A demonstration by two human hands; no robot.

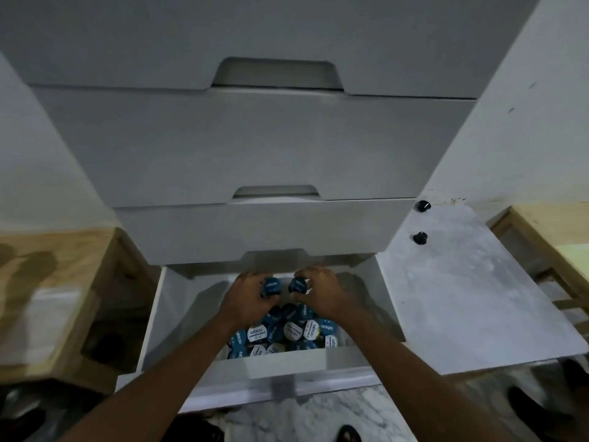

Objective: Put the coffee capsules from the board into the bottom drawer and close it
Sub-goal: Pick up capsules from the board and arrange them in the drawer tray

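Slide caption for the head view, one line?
Left hand and right hand hold capsules over the open drawer.

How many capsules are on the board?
2. The far capsule sits at the back-left corner of the board; the near capsule sits just in front. None look hidden.

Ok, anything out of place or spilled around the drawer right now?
Nothing spilled or damaged. The capsule heap lies jumbled, but inside the bottom drawer. The left hand and right hand each hold a capsule above it. Two small dark pieces, probably capsules, sit on the board near its far corner.
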